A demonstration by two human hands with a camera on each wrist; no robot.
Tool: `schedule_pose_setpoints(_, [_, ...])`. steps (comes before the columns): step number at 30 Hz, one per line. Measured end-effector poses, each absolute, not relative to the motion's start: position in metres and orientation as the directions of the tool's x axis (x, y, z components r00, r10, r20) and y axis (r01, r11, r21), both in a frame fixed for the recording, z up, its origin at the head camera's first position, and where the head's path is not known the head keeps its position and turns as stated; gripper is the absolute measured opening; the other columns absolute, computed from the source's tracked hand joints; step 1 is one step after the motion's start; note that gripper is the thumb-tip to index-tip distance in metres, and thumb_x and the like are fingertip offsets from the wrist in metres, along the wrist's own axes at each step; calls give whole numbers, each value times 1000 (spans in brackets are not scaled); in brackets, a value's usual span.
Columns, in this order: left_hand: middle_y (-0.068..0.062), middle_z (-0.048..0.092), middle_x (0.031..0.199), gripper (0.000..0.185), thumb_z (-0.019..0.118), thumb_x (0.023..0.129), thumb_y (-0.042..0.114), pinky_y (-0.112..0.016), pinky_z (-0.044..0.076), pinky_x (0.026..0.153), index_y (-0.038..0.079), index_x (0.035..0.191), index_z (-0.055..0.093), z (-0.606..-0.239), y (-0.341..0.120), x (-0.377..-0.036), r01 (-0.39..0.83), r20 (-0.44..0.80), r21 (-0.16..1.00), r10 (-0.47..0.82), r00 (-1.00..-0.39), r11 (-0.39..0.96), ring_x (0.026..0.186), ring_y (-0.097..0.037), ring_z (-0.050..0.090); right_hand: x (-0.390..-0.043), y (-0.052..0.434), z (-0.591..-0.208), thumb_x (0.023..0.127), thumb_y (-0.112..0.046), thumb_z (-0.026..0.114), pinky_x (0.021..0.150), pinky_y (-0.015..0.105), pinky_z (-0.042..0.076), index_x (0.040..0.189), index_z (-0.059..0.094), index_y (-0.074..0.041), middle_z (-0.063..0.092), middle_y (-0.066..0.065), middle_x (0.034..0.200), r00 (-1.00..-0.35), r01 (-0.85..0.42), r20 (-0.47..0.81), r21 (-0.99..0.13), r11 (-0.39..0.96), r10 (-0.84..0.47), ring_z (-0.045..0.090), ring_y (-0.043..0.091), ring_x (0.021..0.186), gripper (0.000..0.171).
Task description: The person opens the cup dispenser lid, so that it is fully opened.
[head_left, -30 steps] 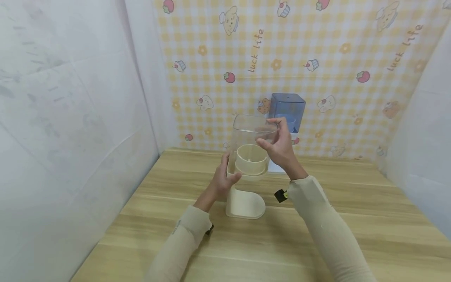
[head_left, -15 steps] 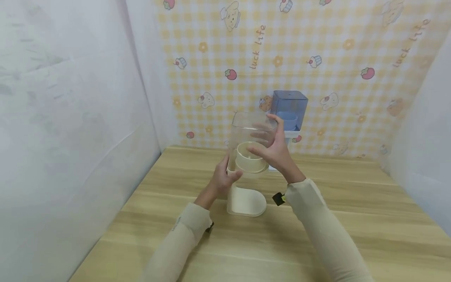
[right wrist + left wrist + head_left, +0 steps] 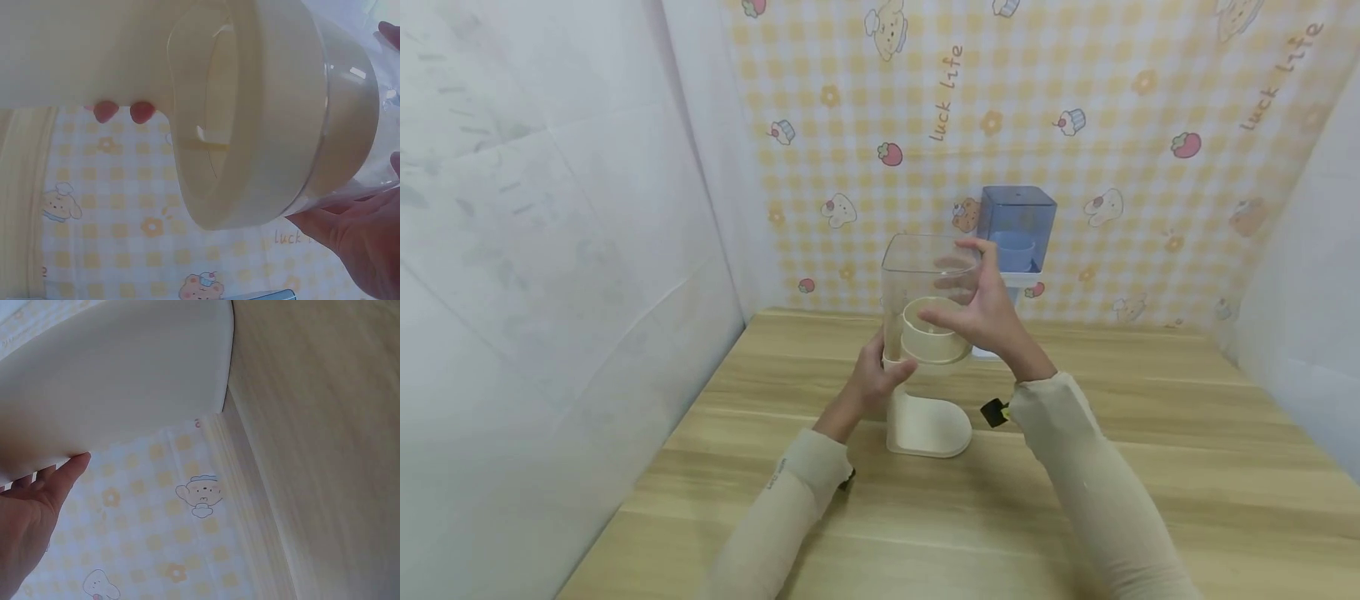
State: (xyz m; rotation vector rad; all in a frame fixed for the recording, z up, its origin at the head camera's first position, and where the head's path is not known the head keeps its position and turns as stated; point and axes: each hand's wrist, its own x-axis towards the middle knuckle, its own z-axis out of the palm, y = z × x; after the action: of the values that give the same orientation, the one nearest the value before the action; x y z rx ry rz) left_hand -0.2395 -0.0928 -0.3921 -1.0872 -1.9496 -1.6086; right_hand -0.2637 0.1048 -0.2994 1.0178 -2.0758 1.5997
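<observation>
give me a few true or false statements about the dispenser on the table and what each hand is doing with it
1. The right hand holds the clear container on top of the cream dispenser base. True.
2. The left hand lies flat on the wooden table, away from the dispenser. False: it grips the cream base just below the container.
3. A blue-topped dispenser stands behind the cream one, near the checked backdrop. True.
4. The clear container is full of cereal. False: it looks empty, with only the cream funnel piece showing inside at the bottom.
5. The cream dispenser lies on its side. False: it stands upright on its foot.
</observation>
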Motion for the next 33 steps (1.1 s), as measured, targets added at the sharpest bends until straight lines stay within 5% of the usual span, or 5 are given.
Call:
schedule_pose_setpoints(9, [-24, 61, 108, 95, 54, 90, 69, -31, 53, 83, -12, 139, 39, -392, -89, -242, 800, 755, 599, 302, -582, 43, 94, -20, 59, -266, 109, -294, 76, -28, 87, 87, 51, 55, 142, 26, -13, 63, 17, 129, -722, -676, 605, -721, 153, -335, 66, 38, 107, 91])
schedule_pose_setpoints(19, [-17, 63, 105, 95, 50, 87, 76, -32, 53, 81, -4, 138, 45, -422, -88, -271, 821, 777, 560, 273, -567, 111, 91, -20, 59, -265, 112, -300, 78, -18, 86, 79, 39, 59, 139, 29, -12, 64, 17, 127, -721, -681, 629, -722, 126, -292, 66, 36, 104, 84])
schedule_pose_setpoints(28, [-23, 62, 97, 98, 44, 89, 76, -30, 53, 78, -15, 124, 49, -394, -86, -243, 822, 772, 553, 289, -566, 132, 86, -18, 58, -264, 112, -308, 71, 6, 82, 83, 56, 54, 136, 30, 0, 61, 17, 128, -643, -756, 728, -652, 49, -237, 66, 37, 101, 84])
schedule_pose_setpoints(33, [-22, 62, 98, 101, 43, 88, 78, -31, 53, 77, -15, 127, 47, -391, -85, -239, 807, 753, 576, 300, -586, 132, 86, -20, 58, -264, 112, -310, 68, 14, 80, 79, 45, 58, 133, 34, -2, 61, 21, 127, -601, -789, 774, -614, -2, -199, 70, 28, 95, 81])
